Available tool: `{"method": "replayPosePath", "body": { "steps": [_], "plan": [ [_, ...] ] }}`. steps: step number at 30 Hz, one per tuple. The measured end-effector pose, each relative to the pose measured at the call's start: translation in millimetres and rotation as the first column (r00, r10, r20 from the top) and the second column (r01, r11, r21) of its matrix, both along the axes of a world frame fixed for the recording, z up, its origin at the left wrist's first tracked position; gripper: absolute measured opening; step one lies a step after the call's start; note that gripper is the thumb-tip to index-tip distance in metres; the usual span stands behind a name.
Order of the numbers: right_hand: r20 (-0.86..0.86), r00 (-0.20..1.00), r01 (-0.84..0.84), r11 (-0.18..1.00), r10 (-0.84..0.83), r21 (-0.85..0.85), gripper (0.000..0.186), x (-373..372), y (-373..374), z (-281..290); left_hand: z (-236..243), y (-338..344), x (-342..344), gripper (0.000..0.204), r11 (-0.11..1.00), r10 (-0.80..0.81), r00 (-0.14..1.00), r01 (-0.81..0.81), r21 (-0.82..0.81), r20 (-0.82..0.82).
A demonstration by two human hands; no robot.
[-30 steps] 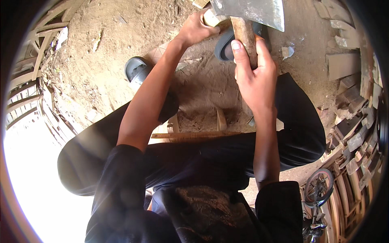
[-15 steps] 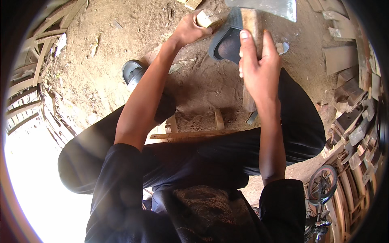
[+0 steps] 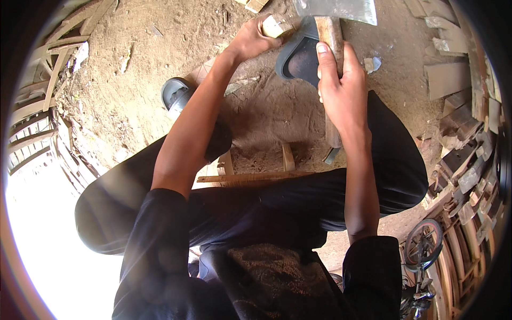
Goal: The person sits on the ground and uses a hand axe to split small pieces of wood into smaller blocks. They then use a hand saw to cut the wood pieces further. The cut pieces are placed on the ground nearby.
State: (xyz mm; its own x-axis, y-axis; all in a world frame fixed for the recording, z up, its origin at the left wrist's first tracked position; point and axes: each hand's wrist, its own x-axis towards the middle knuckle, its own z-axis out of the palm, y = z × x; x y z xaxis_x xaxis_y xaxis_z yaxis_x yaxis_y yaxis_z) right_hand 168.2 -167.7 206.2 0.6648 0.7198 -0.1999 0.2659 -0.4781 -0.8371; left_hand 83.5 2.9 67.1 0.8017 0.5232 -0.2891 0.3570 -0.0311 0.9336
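Observation:
My left hand [image 3: 252, 40] is closed around a pale block of wood [image 3: 272, 26], whose cut end faces up toward me. To the right, my right hand [image 3: 344, 85] grips the wooden handle of a hatchet [image 3: 329, 40], thumb laid along the handle. Its broad grey metal blade sits at the upper edge of the picture, partly cut off, and is apart from the block. The handle's lower end shows below the hand.
Between the hands lies my dark sandal [image 3: 288, 58]; the other sandal [image 3: 176, 93] is at left. A low wooden piece [image 3: 250, 177] runs in front of my lap. Stacked boards [image 3: 464, 160] line the right, with a bicycle wheel [image 3: 424, 242] below. Wooden slats [image 3: 32, 106] stand at left.
The hatchet and my right hand have shifted slightly left and down. My left hand and the wood block have barely moved.

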Motion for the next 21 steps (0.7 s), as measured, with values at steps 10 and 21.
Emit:
{"method": "replayPosePath", "body": {
  "steps": [10, 21],
  "plan": [
    [0.002, 0.999, -0.037, 0.968, 0.038, -0.248, 0.042, 11, -2, -33, 0, 0, -10, 0.052, 0.999, -0.008, 0.996, 0.012, -0.042, 0.091],
    [0.055, 0.977, -0.181, 0.941, 0.205, -0.286, 0.039, -2, -13, -22, -2, -1, -2, 0.052, 0.998, -0.058, 0.998, 0.059, 0.027, -0.038]
  ]
}}
